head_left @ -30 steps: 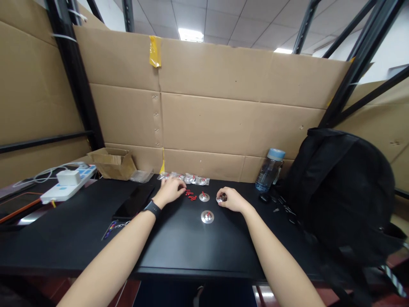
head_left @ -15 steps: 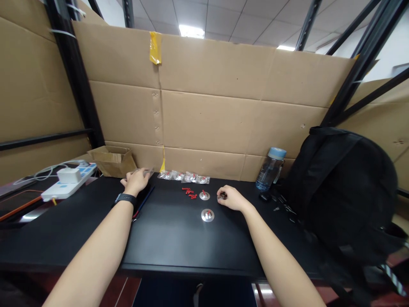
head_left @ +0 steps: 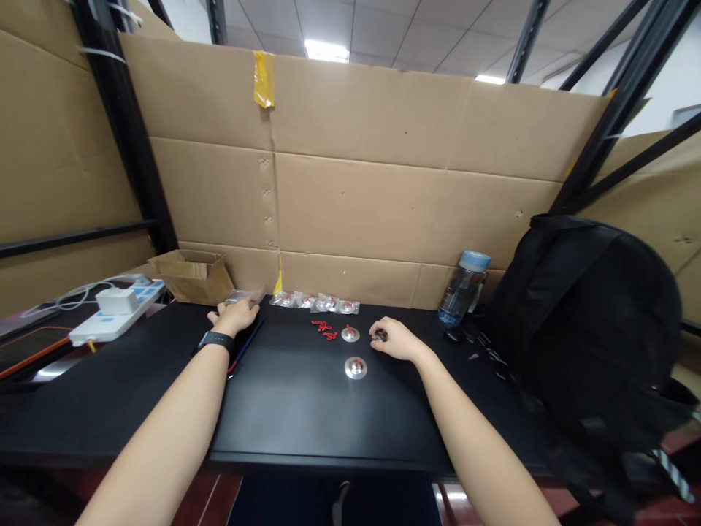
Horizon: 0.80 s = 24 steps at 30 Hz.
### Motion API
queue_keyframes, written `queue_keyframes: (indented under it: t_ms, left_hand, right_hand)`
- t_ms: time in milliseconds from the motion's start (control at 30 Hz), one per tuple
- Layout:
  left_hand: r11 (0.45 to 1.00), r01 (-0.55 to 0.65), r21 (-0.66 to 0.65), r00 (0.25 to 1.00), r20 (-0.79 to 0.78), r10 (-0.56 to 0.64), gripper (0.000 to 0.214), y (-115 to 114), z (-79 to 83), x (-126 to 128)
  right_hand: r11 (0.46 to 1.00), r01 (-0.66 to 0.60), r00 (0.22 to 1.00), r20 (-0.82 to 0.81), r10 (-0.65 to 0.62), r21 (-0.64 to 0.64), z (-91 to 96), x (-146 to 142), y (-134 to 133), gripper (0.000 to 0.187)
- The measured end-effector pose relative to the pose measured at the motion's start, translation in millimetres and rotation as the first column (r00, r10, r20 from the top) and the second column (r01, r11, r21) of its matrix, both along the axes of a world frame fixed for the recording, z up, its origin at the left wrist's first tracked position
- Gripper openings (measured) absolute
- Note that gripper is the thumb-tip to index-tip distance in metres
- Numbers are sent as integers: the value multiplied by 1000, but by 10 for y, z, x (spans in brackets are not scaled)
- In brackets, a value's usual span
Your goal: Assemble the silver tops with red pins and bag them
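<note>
My left hand (head_left: 234, 317), fingers apart, rests at the table's back left and touches clear plastic bags (head_left: 241, 295). Curled fingers of my right hand (head_left: 397, 339) are closed on a small shiny metal piece (head_left: 380, 335), mostly hidden by the fingers. Just left of that hand sits a small silver cymbal-like disc (head_left: 350, 334) with a red cord at its centre. A second such disc (head_left: 355, 367) lies closer to me. Several red cord loops (head_left: 324, 330) are scattered beside them. Behind, a row of clear packets (head_left: 315, 302) holds similar discs.
A blue pen-like tool (head_left: 247, 343) lies beside my left wrist. An open cardboard box (head_left: 191, 277) and a white power strip (head_left: 117, 314) are at left. A water bottle (head_left: 463, 288) and a black backpack (head_left: 585, 329) stand at right, before a cardboard wall (head_left: 350, 197).
My left hand has shifted slightly nearer to me, so the plastic bags behind its fingers show more. My right hand has hardly moved.
</note>
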<state>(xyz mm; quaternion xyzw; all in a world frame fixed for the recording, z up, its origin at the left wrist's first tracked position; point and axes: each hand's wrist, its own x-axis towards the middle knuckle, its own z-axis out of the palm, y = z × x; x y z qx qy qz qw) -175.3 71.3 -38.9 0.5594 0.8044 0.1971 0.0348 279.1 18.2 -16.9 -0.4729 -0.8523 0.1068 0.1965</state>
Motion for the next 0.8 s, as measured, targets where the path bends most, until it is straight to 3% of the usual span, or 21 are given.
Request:
queue_keyframes:
  t_ms: [367,467,600,700,800]
  left_hand:
    - [995,29,91,999,-31,-26,52,-90,114,48]
    - [975,14,223,998,-61,0,55,-204,231,97]
    - [881,28,471,994,-108,27,54,-389,465,311]
    - [836,209,507,975,-173,-139,53,-471,573,634]
    - [772,524,361,852,-244,-464,55,-513,522,1065]
  right_hand:
    - [1000,-9,1000,-9,9,-10,11,10,1,22]
    - [1000,-11,999,-31,11,5,27,-7,-15,22]
    - [998,-35,995,-92,40,55,81,-100,-107,28]
    - [991,-129,989,-73,132,40,99,-227,-201,29]
    - [992,-127,992,20,127,-21,54,-359,-253,34]
